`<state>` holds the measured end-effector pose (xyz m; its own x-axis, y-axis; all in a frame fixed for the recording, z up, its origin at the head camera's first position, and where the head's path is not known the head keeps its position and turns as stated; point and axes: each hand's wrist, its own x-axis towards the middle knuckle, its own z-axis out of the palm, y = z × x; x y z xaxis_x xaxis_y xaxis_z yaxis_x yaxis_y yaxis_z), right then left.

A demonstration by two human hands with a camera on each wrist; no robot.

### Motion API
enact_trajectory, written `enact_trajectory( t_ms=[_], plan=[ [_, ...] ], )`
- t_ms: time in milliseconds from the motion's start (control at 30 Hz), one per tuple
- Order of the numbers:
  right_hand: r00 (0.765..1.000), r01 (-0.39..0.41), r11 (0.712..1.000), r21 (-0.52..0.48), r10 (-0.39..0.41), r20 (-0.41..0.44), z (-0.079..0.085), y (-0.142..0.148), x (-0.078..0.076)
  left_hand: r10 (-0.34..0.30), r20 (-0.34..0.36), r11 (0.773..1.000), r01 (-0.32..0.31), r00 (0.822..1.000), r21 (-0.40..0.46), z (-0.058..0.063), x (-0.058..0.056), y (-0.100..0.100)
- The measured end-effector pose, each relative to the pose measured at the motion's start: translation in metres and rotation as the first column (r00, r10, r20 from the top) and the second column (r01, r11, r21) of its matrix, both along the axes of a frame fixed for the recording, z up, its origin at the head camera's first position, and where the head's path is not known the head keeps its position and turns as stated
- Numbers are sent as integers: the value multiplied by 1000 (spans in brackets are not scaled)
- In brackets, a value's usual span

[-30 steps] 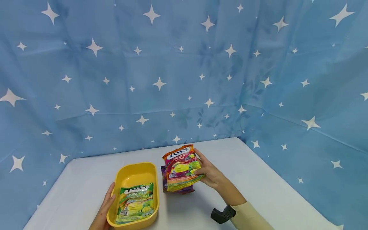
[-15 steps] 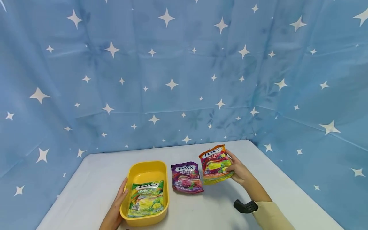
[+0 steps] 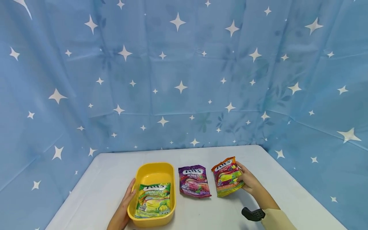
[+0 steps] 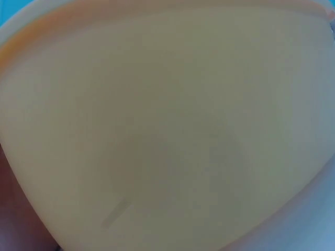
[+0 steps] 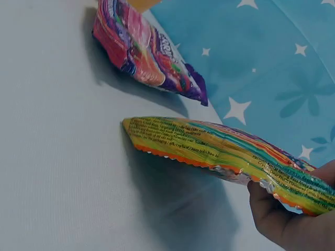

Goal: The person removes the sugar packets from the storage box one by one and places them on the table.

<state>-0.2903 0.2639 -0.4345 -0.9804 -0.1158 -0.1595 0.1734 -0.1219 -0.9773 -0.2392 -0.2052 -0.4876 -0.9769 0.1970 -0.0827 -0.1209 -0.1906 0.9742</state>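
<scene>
On the right side of the white table, my right hand [image 3: 249, 181] pinches the right edge of an orange and red Fox's Fruits candy bag [image 3: 227, 176]. In the right wrist view, this bag [image 5: 220, 157] is tilted close over the table, with a shadow below it. To its left lies a purple Fox's Berries candy bag [image 3: 194, 181]. A yellow tub [image 3: 154, 169] stands further left, with a green Fox's Spring Tea candy bag [image 3: 153, 200] lying inside. My left hand [image 3: 124, 204] rests along the tub's left side, fingers extended. The tub wall [image 4: 172, 115] fills the left wrist view.
The white table [image 3: 115, 166] has rounded far corners. A blue curtain [image 3: 143, 80] printed with white stars hangs behind it and along both sides. A black strap [image 3: 253, 214] sits on the right wrist by the beige sleeve [image 3: 277, 219].
My right hand has carried the Fruits bag rightward off the Berries bag, then lowered it close to the table. The left hand stays at the tub while the head view has shifted.
</scene>
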Motion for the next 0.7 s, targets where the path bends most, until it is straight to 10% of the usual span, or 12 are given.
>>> enact_trajectory(
  t_ms=[700],
  plan=[
    [998,49,969,242,-57,26,-24,19,-1,-11,-8,999,12,1000,30,0,0,0]
  ],
)
